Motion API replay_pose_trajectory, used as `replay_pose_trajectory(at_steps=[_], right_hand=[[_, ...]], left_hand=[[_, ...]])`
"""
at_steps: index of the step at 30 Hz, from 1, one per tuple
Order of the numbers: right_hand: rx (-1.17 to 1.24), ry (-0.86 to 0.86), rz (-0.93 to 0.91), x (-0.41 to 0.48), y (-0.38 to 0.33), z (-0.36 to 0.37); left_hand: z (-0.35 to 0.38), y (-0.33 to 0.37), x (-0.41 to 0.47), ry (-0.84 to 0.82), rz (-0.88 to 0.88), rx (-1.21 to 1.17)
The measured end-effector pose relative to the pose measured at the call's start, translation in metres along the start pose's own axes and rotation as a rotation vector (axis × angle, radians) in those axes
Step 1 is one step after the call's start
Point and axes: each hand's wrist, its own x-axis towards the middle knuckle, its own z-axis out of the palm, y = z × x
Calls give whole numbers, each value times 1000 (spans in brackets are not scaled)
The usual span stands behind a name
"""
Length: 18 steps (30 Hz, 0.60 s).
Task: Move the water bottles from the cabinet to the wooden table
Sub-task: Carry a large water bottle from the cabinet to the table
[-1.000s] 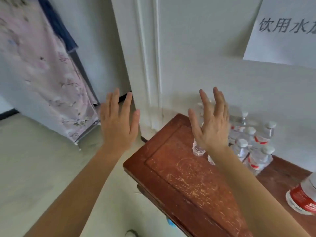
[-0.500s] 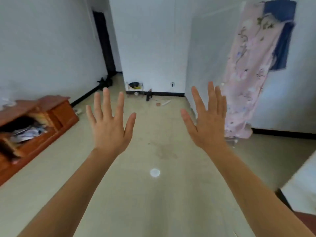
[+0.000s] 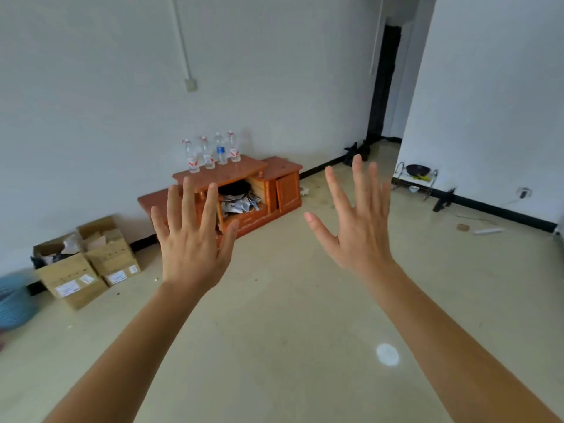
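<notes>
Now, with a wide pale floor point(image 3: 290, 315) between you and the work, you face the low orange-brown cabinet point(image 3: 225, 176) against the far wall. It is one cabinet, its middle compartment open and cluttered, with a door on its right side. Left of it on the floor sit cardboard boxes point(image 3: 73, 279), at least two, packed touching one another. Both hands are raised in front of you, the left hand point(image 3: 190, 251) and the right hand point(image 3: 360, 236), two in all. They are well apart, fingers straight and spread, holding nothing. Smallest of all, the water bottles point(image 3: 208, 157) stand upright in a close row on the cabinet's raised top. There are four: three with red-and-white labels and one with a blue label, second from the right. The wooden bench that is to receive them is not in view. By the look of it, the step in hand is the approach for a pick-up, with four bottles left to move. The next move calls for crossing the floor, bending to the low top and wrapping each hand round one bottle. Taking them from the ends of the row looks best, so the neighbours are not knocked.
</notes>
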Motion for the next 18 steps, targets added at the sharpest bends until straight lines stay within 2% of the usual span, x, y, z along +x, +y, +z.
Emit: replay_pose_trajectory(at_steps=[4, 10, 18], right_hand=[[65, -11, -33, 53, 1, 97], [134, 5, -72, 157, 33, 249], [183, -60, -131, 325, 53, 404]], left_hand=[[59, -44, 51, -26, -46, 71], [161, -70, 184, 6, -46, 149], [263, -124, 352, -9, -131, 217]])
